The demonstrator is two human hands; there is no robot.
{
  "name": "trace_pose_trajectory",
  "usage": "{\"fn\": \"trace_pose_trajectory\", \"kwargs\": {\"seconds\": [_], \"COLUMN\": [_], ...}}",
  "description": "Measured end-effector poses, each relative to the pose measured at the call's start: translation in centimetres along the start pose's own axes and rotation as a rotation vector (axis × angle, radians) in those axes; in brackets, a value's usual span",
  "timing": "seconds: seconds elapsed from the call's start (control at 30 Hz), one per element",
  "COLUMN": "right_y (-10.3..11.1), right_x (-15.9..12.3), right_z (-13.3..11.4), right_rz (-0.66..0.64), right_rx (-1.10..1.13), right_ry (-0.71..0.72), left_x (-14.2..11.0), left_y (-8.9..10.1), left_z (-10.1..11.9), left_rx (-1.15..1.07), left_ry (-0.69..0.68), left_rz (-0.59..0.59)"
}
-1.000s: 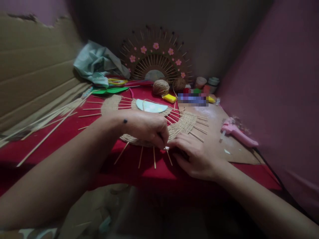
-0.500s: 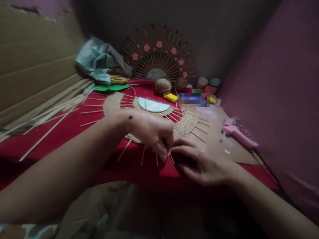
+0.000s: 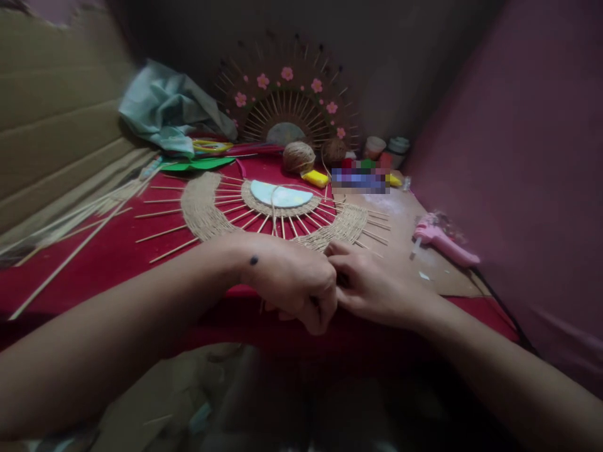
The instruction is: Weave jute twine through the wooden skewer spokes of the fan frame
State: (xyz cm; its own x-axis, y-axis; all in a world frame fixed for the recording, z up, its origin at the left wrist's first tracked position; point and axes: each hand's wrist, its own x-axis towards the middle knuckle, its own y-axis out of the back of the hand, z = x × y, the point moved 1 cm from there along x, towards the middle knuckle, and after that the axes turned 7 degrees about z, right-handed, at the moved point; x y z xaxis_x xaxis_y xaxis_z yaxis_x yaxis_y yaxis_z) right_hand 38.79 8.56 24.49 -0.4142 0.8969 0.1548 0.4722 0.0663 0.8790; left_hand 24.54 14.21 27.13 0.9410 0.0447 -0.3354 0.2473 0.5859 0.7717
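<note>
A half-round fan of thin sticks woven with twine [image 3: 200,201] lies on the red cloth, with a pale blue half-disc [image 3: 281,193] at its centre and a loose strand of twine across it. My left hand [image 3: 294,279] is closed at the fan's near edge, its fingers curled downward; what they pinch is hidden. Against its knuckles rests my right hand [image 3: 372,279], fingers bent and closed by the woven band's near right part. Whatever sits between those fingertips cannot be made out. The hands cover the near stick ends.
Behind stand a finished fan with pink flowers [image 3: 287,74], a twine ball [image 3: 299,157] and a pale cloth [image 3: 164,103]. Loose sticks [image 3: 70,251] lie left. A pink glue gun [image 3: 445,243] rests on cardboard [image 3: 405,226] at right. The table's front edge is near my hands.
My left hand has moved down toward the table edge and its fingers curled further. My right hand's fingers have bent in and closed up beside it. The view has shifted slightly.
</note>
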Motion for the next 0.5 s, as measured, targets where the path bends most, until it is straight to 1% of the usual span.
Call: {"fn": "trace_pose_trajectory", "kwargs": {"seconds": [0.07,0.2,0.37,0.43,0.5], "right_y": [-0.2,-0.3,-0.1,-0.1,-0.2], "right_x": [0.6,1.5,2.0,2.1,2.2], "right_z": [-0.4,-1.1,-2.1,-2.4,-2.5], "right_rz": [-0.047,-0.110,-0.168,-0.164,-0.125], "right_rx": [-0.059,-0.150,-0.178,-0.173,-0.147], "right_ry": [-0.059,-0.129,-0.234,-0.246,-0.233], "left_x": [0.0,0.0,-0.2,-0.2,-0.3], "left_y": [-0.3,-0.5,-0.7,-0.9,-1.2], "left_z": [0.2,0.6,1.3,1.4,1.3], "left_rx": [0.049,0.057,0.118,0.117,0.110], "left_ry": [-0.021,-0.073,-0.055,-0.068,-0.079], "left_rz": [0.014,0.021,-0.015,-0.023,-0.026]}}
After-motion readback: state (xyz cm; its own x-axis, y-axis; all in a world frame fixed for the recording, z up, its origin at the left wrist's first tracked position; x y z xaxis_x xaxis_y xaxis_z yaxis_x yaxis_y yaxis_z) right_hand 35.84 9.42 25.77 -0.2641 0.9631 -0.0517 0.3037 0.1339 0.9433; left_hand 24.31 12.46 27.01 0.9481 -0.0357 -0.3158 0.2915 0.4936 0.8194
